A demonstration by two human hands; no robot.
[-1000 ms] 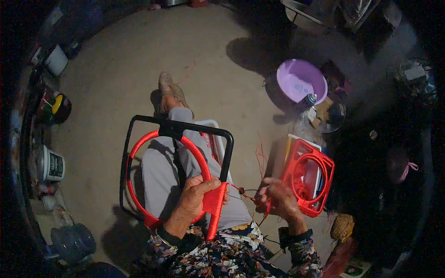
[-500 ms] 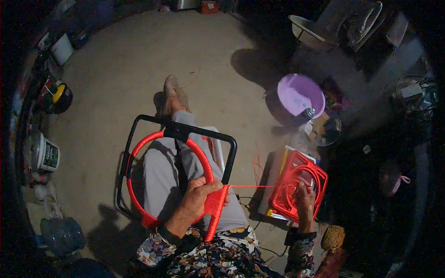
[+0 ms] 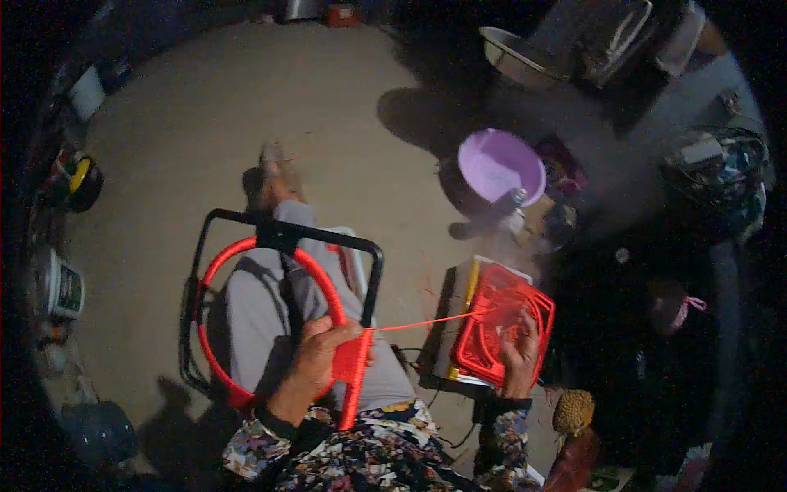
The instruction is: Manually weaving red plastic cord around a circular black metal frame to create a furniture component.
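Left hand (image 3: 314, 361) tight around ribbed red panel (image 3: 350, 373) of round-cornered black frame (image 3: 276, 235); taut red thread (image 3: 422, 324); right hand (image 3: 518, 354), grip unclear

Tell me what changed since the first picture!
The right hand moved rightward, from beside the red frame to over it. The red cord, which ran only a short way before, now stretches long and straight toward that frame; I can't tell whether the hand grips it. The left hand still holds the black-and-red frame, and the purple basin stayed put.
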